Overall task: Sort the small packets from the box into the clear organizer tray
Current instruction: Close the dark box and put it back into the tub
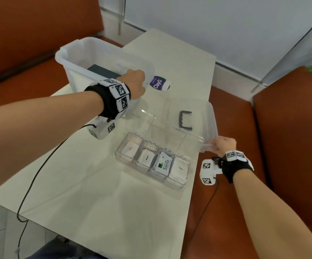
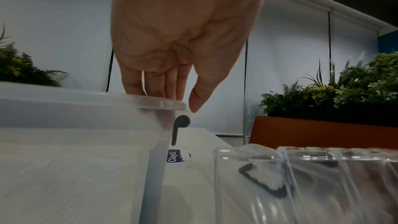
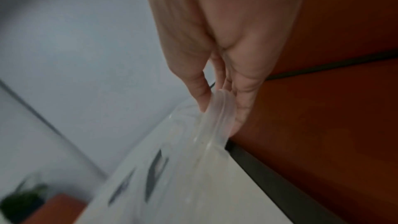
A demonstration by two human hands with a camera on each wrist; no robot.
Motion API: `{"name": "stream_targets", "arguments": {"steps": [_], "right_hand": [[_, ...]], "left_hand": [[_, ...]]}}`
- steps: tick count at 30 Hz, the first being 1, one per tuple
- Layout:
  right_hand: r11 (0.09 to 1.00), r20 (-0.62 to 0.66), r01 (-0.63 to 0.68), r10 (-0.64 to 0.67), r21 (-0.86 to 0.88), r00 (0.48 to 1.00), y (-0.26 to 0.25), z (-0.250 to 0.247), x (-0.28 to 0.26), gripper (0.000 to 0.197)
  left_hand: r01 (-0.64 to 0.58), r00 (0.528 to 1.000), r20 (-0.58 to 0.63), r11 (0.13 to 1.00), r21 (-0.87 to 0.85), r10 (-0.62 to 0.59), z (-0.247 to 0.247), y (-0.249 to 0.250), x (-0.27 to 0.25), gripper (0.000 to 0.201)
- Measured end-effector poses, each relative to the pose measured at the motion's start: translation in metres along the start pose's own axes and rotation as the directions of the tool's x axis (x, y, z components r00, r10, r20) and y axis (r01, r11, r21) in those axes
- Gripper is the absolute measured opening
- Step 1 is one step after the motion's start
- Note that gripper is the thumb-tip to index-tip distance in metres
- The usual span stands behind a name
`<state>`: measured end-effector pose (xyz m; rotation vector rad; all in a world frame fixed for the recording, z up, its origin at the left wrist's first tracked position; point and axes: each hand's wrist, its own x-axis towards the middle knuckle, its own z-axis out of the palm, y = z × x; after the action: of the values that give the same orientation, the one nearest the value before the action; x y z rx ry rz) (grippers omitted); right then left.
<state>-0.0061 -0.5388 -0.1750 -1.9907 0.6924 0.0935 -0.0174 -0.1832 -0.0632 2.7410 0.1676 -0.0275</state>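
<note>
My right hand (image 1: 223, 145) pinches a corner of the lid (image 1: 194, 116), which hangs over the organizer tray (image 1: 177, 186); if it slips, it may knock the sorted packets (image 1: 163, 163). My left hand (image 1: 134, 84) grips the rim of the box (image 1: 73, 53), well apart from the tray on the surface (image 1: 95, 184).
</note>
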Motion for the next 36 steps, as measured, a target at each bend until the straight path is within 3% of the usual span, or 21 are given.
{"name": "stream_targets", "arguments": {"steps": [2, 6, 10, 15, 19, 21, 23, 25, 27, 29, 30, 31, 32, 34, 36], "right_hand": [[0.996, -0.038, 0.085, -0.083, 0.027, 0.996, -0.018, -0.018, -0.003, 0.025], [0.951, -0.134, 0.302, -0.309, -0.068, 0.942, -0.065, -0.044, -0.024, 0.029], [0.865, -0.221, 0.467, -0.499, -0.182, 0.838, -0.113, -0.066, -0.052, 0.051], [0.712, -0.259, 0.688, -0.697, -0.141, 0.668, -0.172, -0.071, -0.104, 0.044], [0.626, -0.229, 0.778, -0.751, 0.053, 0.619, -0.208, -0.049, -0.147, 0.036], [0.594, -0.178, 0.798, -0.778, 0.103, 0.602, -0.221, -0.029, -0.165, 0.032], [0.578, -0.141, 0.805, -0.793, 0.133, 0.592, -0.232, -0.008, -0.178, 0.029], [0.578, -0.152, 0.802, -0.788, 0.152, 0.596, -0.244, 0.015, -0.188, 0.026], [0.624, -0.195, 0.759, -0.734, 0.186, 0.651, -0.254, 0.040, -0.192, 0.028], [0.766, -0.119, 0.600, -0.590, 0.233, 0.799, -0.259, 0.066, -0.193, 0.047], [0.847, -0.011, 0.470, -0.483, 0.248, 0.876, -0.258, 0.081, -0.195, 0.059], [0.908, 0.106, 0.345, -0.378, 0.239, 0.920, -0.255, 0.095, -0.197, 0.068], [0.942, 0.205, 0.259, -0.302, 0.212, 0.931, -0.251, 0.110, -0.199, 0.070], [0.958, 0.331, 0.195, -0.258, 0.213, 0.908, -0.242, 0.140, -0.202, 0.054], [0.941, 0.304, 0.198, -0.280, 0.272, 0.911, -0.234, 0.168, -0.205, 0.023]], "left_hand": [[-0.004, 1.000, 0.016, 1.000, -0.022, 0.005, -0.003, -0.001, 0.001, 0.046], [-0.031, 0.997, 0.062, 0.996, -0.081, 0.036, -0.009, -0.004, 0.003, 0.049], [-0.088, 0.995, 0.040, 0.982, -0.167, 0.096, -0.023, -0.005, 0.005, 0.050], [-0.116, 0.993, -0.072, 0.913, -0.391, 0.095, -0.052, -0.006, 0.009, 0.065], [-0.072, 0.987, -0.156, 0.762, -0.643, -0.038, -0.086, -0.028, 0.014, 0.078], [-0.055, 0.993, -0.106, 0.620, -0.783, -0.046, -0.102, -0.048, 0.015, 0.076], [-0.020, 1.000, -0.016, 0.439, -0.898, 0.013, -0.116, -0.073, 0.014, 0.061], [-0.019, 0.996, 0.010, 0.335, -0.942, 0.087, -0.129, -0.098, 0.014, 0.042], [-0.025, 0.995, 0.005, 0.307, -0.951, 0.096, -0.139, -0.123, 0.015, 0.026], [0.014, 0.996, 0.040, 0.301, -0.953, 0.080, -0.146, -0.146, 0.018, 0.021], [0.048, 0.995, 0.071, 0.296, -0.954, 0.066, -0.147, -0.156, 0.020, 0.020], [0.088, 0.994, 0.104, 0.283, -0.955, 0.042, -0.148, -0.166, 0.021, 0.018], [0.130, 0.990, 0.138, 0.263, -0.956, 0.013, -0.147, -0.175, 0.024, 0.016], [0.212, 0.977, 0.207, 0.235, -0.949, -0.046, -0.145, -0.189, 0.029, 0.013], [0.258, 0.965, 0.238, 0.239, -0.936, -0.109, -0.140, -0.203, 0.035, 0.028]]}}
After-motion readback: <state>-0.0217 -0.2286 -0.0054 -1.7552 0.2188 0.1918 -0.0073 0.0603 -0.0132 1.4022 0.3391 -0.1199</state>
